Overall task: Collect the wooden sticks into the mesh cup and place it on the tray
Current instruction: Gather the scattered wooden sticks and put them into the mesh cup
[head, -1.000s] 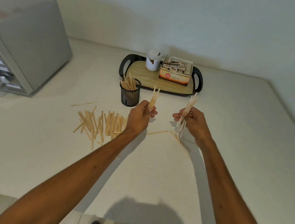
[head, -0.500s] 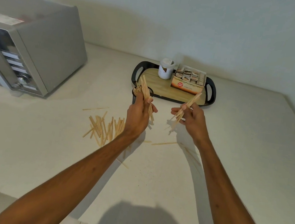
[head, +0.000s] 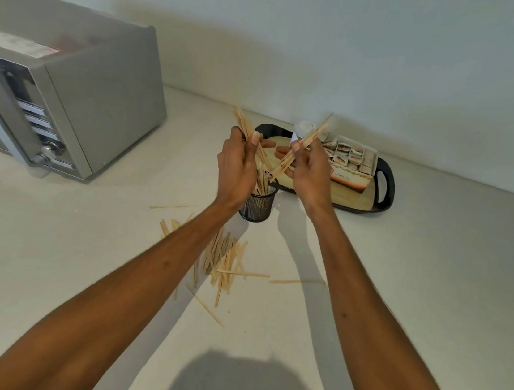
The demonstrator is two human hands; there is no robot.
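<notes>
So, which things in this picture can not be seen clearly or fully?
Head view only:
- Mesh cup: its rim and left side are hidden by the left hand.
- White container on the tray: mostly covered by the right hand and its sticks.
- Box print: too blurred to read.
- Microwave: cut off by the left edge.
- Loose sticks: partly under the left forearm.

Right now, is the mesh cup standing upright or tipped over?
Upright. The mesh cup stands on its base on the counter beside the tray, with sticks poking out of its open top.
</notes>
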